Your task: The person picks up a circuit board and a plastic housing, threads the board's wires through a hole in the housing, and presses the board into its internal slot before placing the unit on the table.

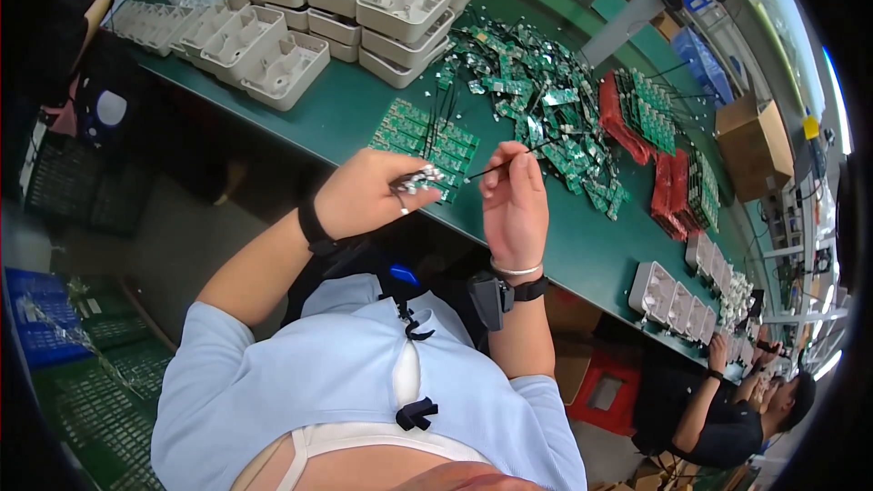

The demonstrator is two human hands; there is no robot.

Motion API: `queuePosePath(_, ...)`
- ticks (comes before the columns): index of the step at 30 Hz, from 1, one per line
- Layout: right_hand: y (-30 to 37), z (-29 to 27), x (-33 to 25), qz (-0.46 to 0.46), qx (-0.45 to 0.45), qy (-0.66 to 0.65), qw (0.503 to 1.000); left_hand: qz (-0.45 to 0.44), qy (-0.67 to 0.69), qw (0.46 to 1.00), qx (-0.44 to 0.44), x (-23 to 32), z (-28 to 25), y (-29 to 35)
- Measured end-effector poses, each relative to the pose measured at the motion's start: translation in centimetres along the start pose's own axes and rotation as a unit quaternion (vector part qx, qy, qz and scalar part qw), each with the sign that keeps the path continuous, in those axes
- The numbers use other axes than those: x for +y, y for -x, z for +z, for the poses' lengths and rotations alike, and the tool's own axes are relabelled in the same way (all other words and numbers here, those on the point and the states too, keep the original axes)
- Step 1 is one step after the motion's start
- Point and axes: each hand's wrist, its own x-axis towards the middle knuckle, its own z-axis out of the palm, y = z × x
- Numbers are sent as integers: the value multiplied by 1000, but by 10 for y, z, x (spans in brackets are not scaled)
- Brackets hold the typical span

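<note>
My left hand (356,193) is closed around a bunch of thin black cables with small white connectors (422,180), whose ends poke out past the fingers. To its right, my right hand (516,214) pinches a thin black cable (485,172) between thumb and fingertips. The cable stretches toward the left hand; whether it joins the bunch I cannot tell. Just beyond both hands, a panel of green circuit boards (393,135) lies flat on the green table, partly covered by the left hand. Several black cables (442,114) stand up from the panel.
A large heap of small green circuit boards (546,100) lies beyond my right hand. Stacked beige plastic trays (364,9) stand at the far left. Boards with red edging (671,191) and a cardboard box (753,145) are on the right. A person (727,418) works farther right.
</note>
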Motion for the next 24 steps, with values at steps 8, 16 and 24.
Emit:
queuePosePath(8, -2, 5, 10, 50, -70, -38, 996, -14, -24, 999, -18, -10, 13, -11)
queuePosePath(16, 14, 10, 27, 60, -93, 151, 982, -18, 9, 1000, 12, -25, 11, 4)
queuePosePath(24, 16, -13, 14, -10, -24, 239, 971, -21, -310, 949, 44, -18, -44, 29)
